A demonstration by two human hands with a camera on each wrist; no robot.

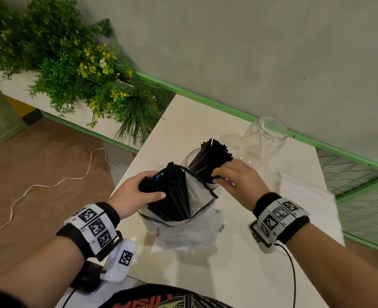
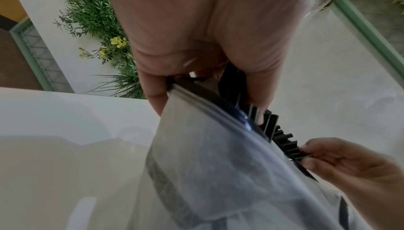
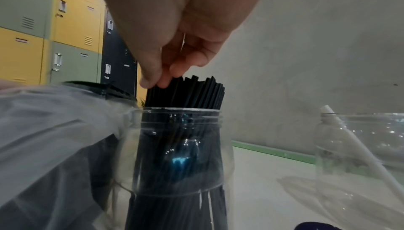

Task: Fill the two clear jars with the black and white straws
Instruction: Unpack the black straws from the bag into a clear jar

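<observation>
A clear plastic bag (image 1: 183,230) stands on the white table (image 1: 228,274) with a bundle of black straws (image 1: 174,196) sticking out of it. My left hand (image 1: 154,185) grips the top of that bundle at the bag's rim. Just behind, a clear jar (image 1: 189,157) holds many black straws (image 1: 210,158). My right hand (image 1: 215,176) pinches their tops; in the right wrist view thumb and fingers (image 3: 153,81) close on the straw ends (image 3: 188,92). A second clear jar (image 1: 265,138) farther right holds one white straw (image 3: 354,138).
A pale wrapped pack (image 1: 299,192) lies on the table to the right of my right hand. Green plants (image 1: 83,70) hang over the table's far left corner. A white cable (image 1: 50,185) runs over the floor left. A green rail (image 1: 205,101) lines the wall.
</observation>
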